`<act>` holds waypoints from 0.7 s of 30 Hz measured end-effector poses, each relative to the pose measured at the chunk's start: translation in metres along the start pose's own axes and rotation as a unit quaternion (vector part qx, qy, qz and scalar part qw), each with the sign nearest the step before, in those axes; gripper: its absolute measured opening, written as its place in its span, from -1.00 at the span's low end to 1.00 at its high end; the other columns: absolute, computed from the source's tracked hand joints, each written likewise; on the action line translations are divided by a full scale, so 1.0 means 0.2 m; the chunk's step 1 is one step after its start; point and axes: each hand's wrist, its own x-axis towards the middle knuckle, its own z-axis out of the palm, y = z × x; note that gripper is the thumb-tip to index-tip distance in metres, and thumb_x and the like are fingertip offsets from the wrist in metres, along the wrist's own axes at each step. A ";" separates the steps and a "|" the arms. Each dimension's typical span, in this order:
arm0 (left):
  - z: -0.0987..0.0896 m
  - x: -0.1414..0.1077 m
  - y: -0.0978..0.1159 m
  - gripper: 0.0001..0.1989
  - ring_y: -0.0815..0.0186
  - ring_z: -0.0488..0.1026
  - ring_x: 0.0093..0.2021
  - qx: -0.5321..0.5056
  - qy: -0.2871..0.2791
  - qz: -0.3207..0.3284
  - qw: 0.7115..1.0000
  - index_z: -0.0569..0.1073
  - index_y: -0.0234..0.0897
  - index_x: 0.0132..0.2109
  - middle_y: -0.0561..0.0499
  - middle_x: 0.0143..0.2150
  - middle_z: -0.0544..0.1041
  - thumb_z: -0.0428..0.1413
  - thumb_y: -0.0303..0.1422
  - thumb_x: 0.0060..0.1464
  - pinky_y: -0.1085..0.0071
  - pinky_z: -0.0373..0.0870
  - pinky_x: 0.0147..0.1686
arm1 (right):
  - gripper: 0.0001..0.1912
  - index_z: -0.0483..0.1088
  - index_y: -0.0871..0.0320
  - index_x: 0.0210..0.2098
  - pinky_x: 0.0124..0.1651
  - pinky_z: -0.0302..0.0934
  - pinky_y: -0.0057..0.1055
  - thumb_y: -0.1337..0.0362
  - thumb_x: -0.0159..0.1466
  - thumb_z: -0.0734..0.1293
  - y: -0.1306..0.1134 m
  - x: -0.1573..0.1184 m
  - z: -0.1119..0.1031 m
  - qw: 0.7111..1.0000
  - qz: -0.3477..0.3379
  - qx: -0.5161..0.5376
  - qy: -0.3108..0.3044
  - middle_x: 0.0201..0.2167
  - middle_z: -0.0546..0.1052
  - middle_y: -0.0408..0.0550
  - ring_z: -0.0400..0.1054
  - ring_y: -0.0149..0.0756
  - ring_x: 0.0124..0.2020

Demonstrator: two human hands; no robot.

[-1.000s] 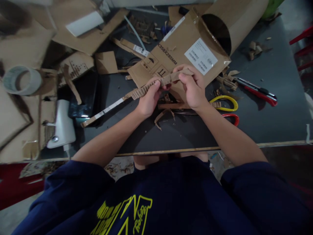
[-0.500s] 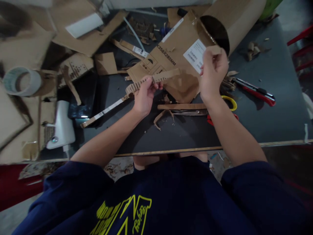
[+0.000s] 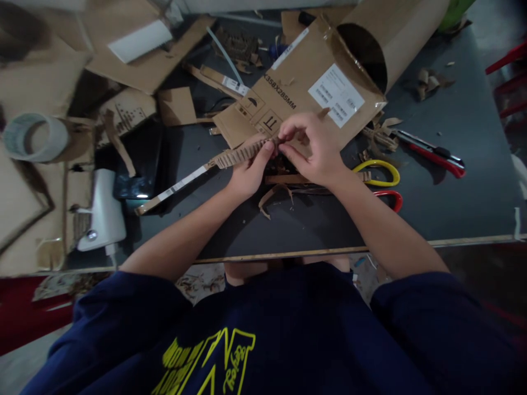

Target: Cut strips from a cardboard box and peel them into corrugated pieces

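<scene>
A narrow corrugated cardboard strip (image 3: 236, 157), its ridges bare on the upper face, lies in my left hand (image 3: 249, 174), gripped between thumb and fingers. My right hand (image 3: 315, 148) is closed in a pinch at the strip's right end, beside my left thumb. Behind my hands rests a flat cardboard box piece (image 3: 284, 90) with printed marks and a white label (image 3: 336, 94). Below my right hand, scissors with yellow and red handles (image 3: 386, 174) are partly covered by a brown cardboard strip (image 3: 284, 179). A torn paper curl (image 3: 269, 200) lies nearby.
To the right lies a red utility knife (image 3: 438, 156) among paper scraps. A large cardboard tube (image 3: 405, 41) stands behind. On the left are a tape roll (image 3: 36, 137), a white device with a cable (image 3: 105, 211) and stacked cardboard. The table edge (image 3: 288, 257) runs before me.
My right hand has come down and left from above the white label to the strip's end. The paper layer that stood out from the strip no longer shows there.
</scene>
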 end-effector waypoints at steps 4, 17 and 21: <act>-0.01 0.01 -0.05 -0.58 0.36 0.52 -0.30 -0.032 -0.012 0.004 0.999 0.52 -0.23 -0.35 0.09 -0.44 0.42 0.15 0.04 0.23 0.39 0.51 -0.11 | -0.79 0.26 0.04 -0.05 0.00 0.47 -0.19 0.06 0.44 0.20 0.02 -0.01 0.02 0.999 -0.032 0.012 -0.013 -0.15 0.48 -0.07 0.43 -0.29 -0.14; 0.00 0.01 -0.06 -0.69 0.38 0.45 -0.36 -0.085 -0.023 -0.027 0.996 0.54 -0.26 -0.33 0.09 -0.44 0.42 0.18 -0.12 0.25 0.44 0.43 -0.22 | -0.90 0.19 0.00 -0.07 -0.05 0.45 -0.24 0.30 0.46 0.10 -0.01 -0.01 0.01 0.993 -0.114 -0.026 -0.021 -0.15 0.47 -0.07 0.42 -0.29 -0.11; 0.00 0.00 -0.05 -0.71 0.39 0.45 -0.36 -0.113 -0.027 -0.024 0.993 0.55 -0.27 -0.32 0.09 -0.44 0.42 0.18 -0.16 0.26 0.45 0.42 -0.22 | -0.90 0.20 0.05 -0.05 -0.08 0.46 -0.23 0.30 0.45 0.13 -0.02 -0.01 0.01 0.995 -0.095 -0.018 -0.026 -0.16 0.46 -0.07 0.42 -0.29 -0.15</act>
